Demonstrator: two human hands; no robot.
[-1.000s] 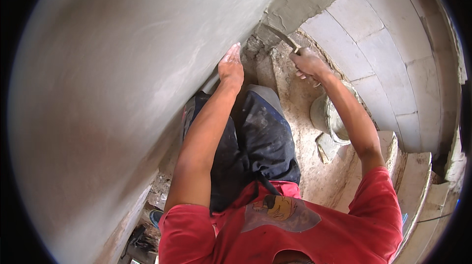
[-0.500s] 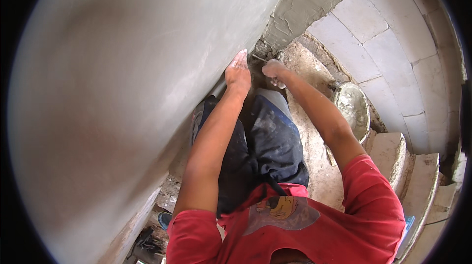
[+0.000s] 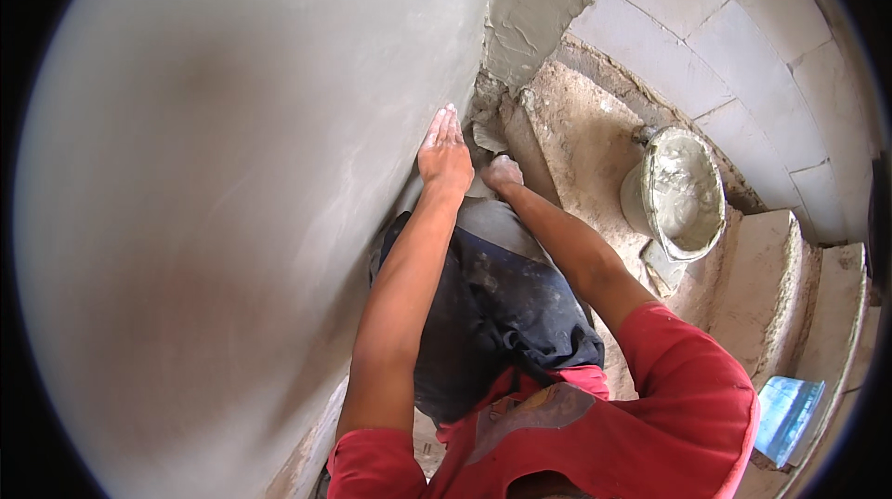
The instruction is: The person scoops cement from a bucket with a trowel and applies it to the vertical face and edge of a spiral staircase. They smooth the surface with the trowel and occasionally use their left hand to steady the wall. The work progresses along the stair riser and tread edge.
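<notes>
My left hand lies against the smooth plastered wall, fingers stretched out and close together, whitened at the tips. Just below and right of it, low in the narrow corner, my right hand is closed on a trowel, whose grey blade shows above the hand; the handle is hidden in my fist. The corner beside the blade has rough mortar, with a wet, textured plaster strip rising above it.
A bucket of grey mortar stands on the rough curved steps, a flat scrap beside it. A tiled curved wall bounds the right. A blue plastic item lies low at right; my knees sit close against the wall.
My right hand and trowel have moved from the right of the corner down and left, nearer my left hand. My left hand stays on the wall. The view has shifted, showing more bucket.
</notes>
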